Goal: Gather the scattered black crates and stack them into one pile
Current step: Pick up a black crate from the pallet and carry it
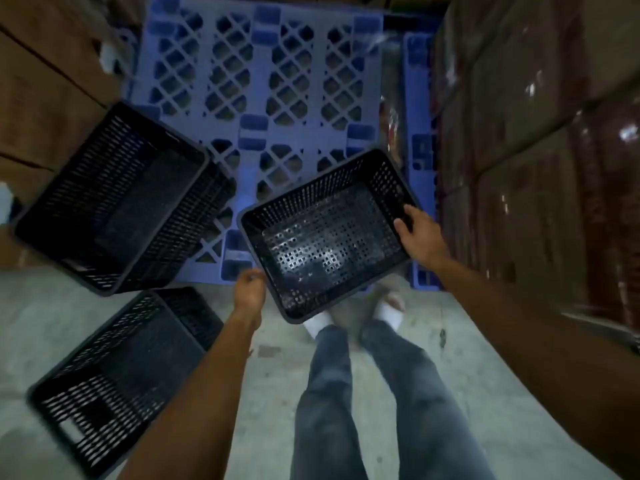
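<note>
Dim, bluish scene. Glare on the perforated floor of the black plastic crate (329, 233), between the fingers of both hands. Motion blur softens everything. Wide-angle bending at edges; specular glints on shrink-wrapped brown cartons (540, 133) beyond the right fingers.

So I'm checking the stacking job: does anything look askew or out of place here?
The upper-left crate sits askew, overhanging the blue pallet's edge. Another lies apart on the floor; a third is tilted between both hands.
</note>
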